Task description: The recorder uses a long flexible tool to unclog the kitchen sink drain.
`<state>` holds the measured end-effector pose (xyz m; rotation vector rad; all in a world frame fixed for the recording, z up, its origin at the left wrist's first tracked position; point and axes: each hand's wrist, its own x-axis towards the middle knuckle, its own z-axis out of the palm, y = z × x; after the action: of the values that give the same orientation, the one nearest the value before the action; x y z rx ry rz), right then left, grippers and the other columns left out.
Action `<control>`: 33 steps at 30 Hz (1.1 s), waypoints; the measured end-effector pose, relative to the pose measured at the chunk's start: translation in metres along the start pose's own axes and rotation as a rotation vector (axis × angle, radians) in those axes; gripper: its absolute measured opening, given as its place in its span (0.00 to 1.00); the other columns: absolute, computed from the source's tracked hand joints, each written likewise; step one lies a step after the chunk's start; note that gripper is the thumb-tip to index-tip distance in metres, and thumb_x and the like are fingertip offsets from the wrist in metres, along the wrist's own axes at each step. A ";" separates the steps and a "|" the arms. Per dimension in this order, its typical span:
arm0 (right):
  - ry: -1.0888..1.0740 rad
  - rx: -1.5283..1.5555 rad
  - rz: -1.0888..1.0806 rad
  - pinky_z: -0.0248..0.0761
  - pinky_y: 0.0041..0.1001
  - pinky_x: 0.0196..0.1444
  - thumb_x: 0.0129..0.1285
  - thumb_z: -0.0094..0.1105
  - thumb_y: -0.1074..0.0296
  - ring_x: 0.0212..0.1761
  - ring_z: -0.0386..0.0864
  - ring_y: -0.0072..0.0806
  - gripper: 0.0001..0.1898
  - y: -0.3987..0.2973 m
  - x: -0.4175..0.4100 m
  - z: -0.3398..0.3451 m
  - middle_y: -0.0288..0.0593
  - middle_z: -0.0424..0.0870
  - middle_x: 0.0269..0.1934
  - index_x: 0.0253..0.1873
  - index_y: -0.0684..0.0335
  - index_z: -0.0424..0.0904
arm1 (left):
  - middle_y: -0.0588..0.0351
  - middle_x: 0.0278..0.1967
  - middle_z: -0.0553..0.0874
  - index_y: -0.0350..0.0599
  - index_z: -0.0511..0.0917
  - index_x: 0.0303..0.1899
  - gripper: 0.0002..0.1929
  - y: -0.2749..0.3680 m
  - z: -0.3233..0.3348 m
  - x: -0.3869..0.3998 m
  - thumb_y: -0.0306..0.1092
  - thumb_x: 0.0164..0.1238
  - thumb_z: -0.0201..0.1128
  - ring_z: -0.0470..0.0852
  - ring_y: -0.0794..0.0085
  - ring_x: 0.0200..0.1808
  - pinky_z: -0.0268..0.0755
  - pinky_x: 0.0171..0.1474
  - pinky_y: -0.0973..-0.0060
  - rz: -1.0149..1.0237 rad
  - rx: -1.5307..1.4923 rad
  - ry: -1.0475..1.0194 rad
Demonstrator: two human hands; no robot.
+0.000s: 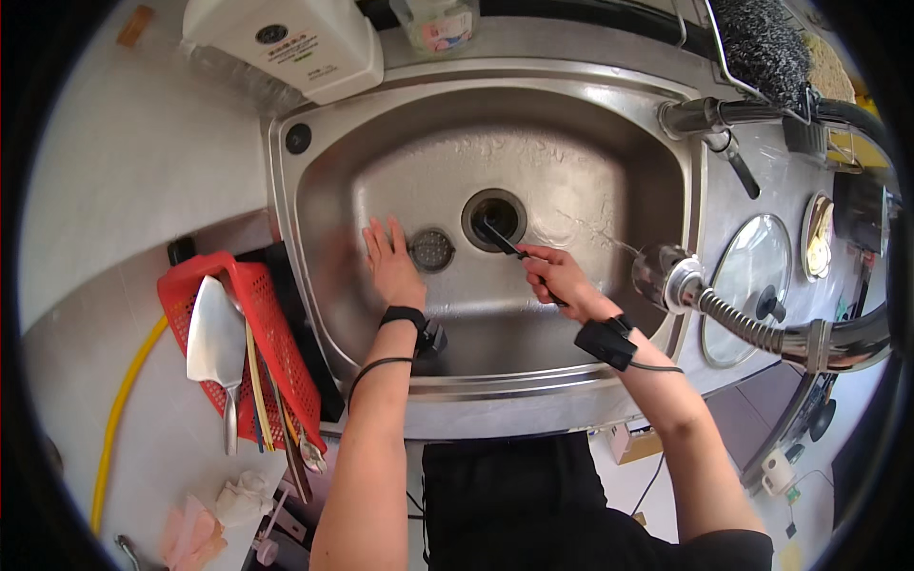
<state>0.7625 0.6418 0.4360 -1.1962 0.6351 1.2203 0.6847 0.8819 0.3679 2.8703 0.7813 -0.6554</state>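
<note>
My right hand [560, 280] grips a black-handled tool [539, 275], likely a brush or scraper, whose far end reaches into the round drain opening [494, 220] of the stainless-steel sink. What its tip is like is hidden in the dark hole. My left hand [393, 268] rests on the sink floor with its fingers spread, holding nothing. Just right of its fingers lies a round perforated metal drain strainer [431, 250]. Water drops and wet streaks show on the basin [557, 164]. Both wrists wear black straps with small black devices.
A chrome spray faucet head [668, 277] on a flexible hose overhangs the sink's right side. Left stands a red plastic basket [275, 321] with a cleaver [214, 335] and chopsticks. A white jug [293, 43] stands behind. Right are a glass lid [746, 285] and the faucet lever [740, 168].
</note>
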 end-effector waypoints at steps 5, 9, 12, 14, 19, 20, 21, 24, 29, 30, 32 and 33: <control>0.066 -0.381 -0.041 0.54 0.17 0.16 0.68 0.46 0.71 0.16 0.59 0.13 0.19 0.008 -0.049 -0.031 0.27 0.64 0.21 0.63 0.58 0.69 | 0.52 0.73 0.43 0.56 0.44 0.71 0.64 0.008 -0.021 0.002 0.32 0.28 0.80 0.43 0.57 0.74 0.49 0.71 0.59 0.043 -0.037 -0.125; 0.132 -0.462 -0.139 0.54 0.17 0.15 0.68 0.47 0.70 0.15 0.59 0.13 0.18 0.010 -0.069 -0.050 0.28 0.64 0.19 0.62 0.60 0.69 | 0.45 0.71 0.50 0.49 0.47 0.70 0.56 -0.006 -0.028 0.012 0.27 0.35 0.75 0.50 0.53 0.72 0.57 0.68 0.62 0.153 -0.047 -0.124; 0.106 -0.462 -0.201 0.53 0.17 0.15 0.68 0.48 0.70 0.13 0.58 0.13 0.18 0.005 -0.079 -0.049 0.28 0.64 0.18 0.61 0.62 0.69 | 0.41 0.68 0.57 0.44 0.58 0.66 0.44 -0.009 -0.058 0.030 0.27 0.44 0.70 0.59 0.51 0.68 0.64 0.64 0.62 0.145 -0.090 -0.276; 0.091 -0.484 -0.215 0.52 0.17 0.15 0.68 0.49 0.70 0.12 0.57 0.13 0.18 0.001 -0.086 -0.040 0.28 0.63 0.16 0.61 0.64 0.68 | 0.41 0.68 0.58 0.43 0.59 0.65 0.40 -0.008 -0.056 0.027 0.28 0.47 0.68 0.61 0.52 0.67 0.65 0.63 0.62 0.097 -0.130 -0.167; 0.085 -0.539 -0.267 0.53 0.19 0.16 0.67 0.49 0.70 0.13 0.59 0.14 0.18 0.001 -0.103 -0.030 0.29 0.64 0.17 0.61 0.63 0.69 | 0.39 0.68 0.59 0.36 0.66 0.61 0.32 0.038 -0.104 -0.016 0.34 0.52 0.64 0.64 0.50 0.65 0.61 0.65 0.64 0.155 -0.413 0.019; 0.103 -0.560 -0.285 0.54 0.19 0.16 0.66 0.50 0.70 0.13 0.60 0.14 0.18 0.002 -0.106 -0.029 0.29 0.64 0.17 0.60 0.62 0.70 | 0.41 0.63 0.67 0.39 0.71 0.57 0.27 0.044 -0.108 -0.020 0.34 0.53 0.64 0.74 0.53 0.58 0.68 0.57 0.64 0.225 -0.414 0.243; 0.125 -0.580 -0.305 0.55 0.19 0.16 0.66 0.50 0.70 0.14 0.61 0.14 0.18 0.004 -0.107 -0.029 0.29 0.65 0.17 0.60 0.62 0.70 | 0.41 0.63 0.67 0.39 0.71 0.57 0.27 0.048 -0.120 -0.023 0.34 0.53 0.64 0.74 0.53 0.58 0.68 0.57 0.64 0.238 -0.419 0.263; 0.144 -0.924 -0.409 0.66 0.28 0.24 0.62 0.53 0.71 0.18 0.72 0.30 0.17 0.007 -0.109 -0.035 0.44 0.74 0.20 0.57 0.58 0.73 | 0.51 0.38 0.83 0.46 0.77 0.45 0.20 0.057 -0.154 -0.026 0.38 0.48 0.68 0.82 0.57 0.42 0.73 0.45 0.62 0.196 -0.464 -0.118; 0.122 -1.073 -0.437 0.70 0.40 0.40 0.60 0.55 0.70 0.36 0.78 0.53 0.16 -0.011 -0.158 -0.015 0.57 0.80 0.30 0.54 0.59 0.74 | 0.51 0.38 0.82 0.42 0.75 0.47 0.23 0.052 -0.182 -0.101 0.43 0.51 0.68 0.82 0.64 0.36 0.74 0.39 0.69 0.517 -0.575 -0.133; 0.119 -1.081 -0.491 0.71 0.39 0.41 0.60 0.54 0.70 0.37 0.79 0.52 0.16 -0.010 -0.168 -0.021 0.57 0.80 0.32 0.54 0.60 0.74 | 0.51 0.41 0.81 0.42 0.74 0.49 0.24 0.050 -0.203 -0.128 0.43 0.53 0.67 0.82 0.66 0.36 0.75 0.38 0.69 0.558 -0.577 -0.176; 0.076 -1.093 -0.599 0.72 0.38 0.43 0.60 0.54 0.70 0.41 0.79 0.51 0.17 -0.002 -0.179 -0.034 0.57 0.81 0.39 0.54 0.62 0.74 | 0.51 0.41 0.80 0.43 0.72 0.50 0.22 0.028 -0.235 -0.181 0.40 0.55 0.65 0.80 0.63 0.38 0.73 0.43 0.66 0.537 -0.686 -0.255; 0.058 -1.106 -0.563 0.71 0.38 0.43 0.60 0.54 0.70 0.40 0.79 0.51 0.17 -0.002 -0.185 -0.037 0.58 0.81 0.38 0.54 0.63 0.74 | 0.51 0.42 0.80 0.42 0.72 0.51 0.21 0.014 -0.251 -0.207 0.37 0.56 0.65 0.80 0.63 0.39 0.73 0.44 0.68 0.536 -0.744 -0.265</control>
<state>0.7183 0.5410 0.5892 -2.1286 -0.4389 1.0231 0.6264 0.8241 0.6830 2.1041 0.1370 -0.5076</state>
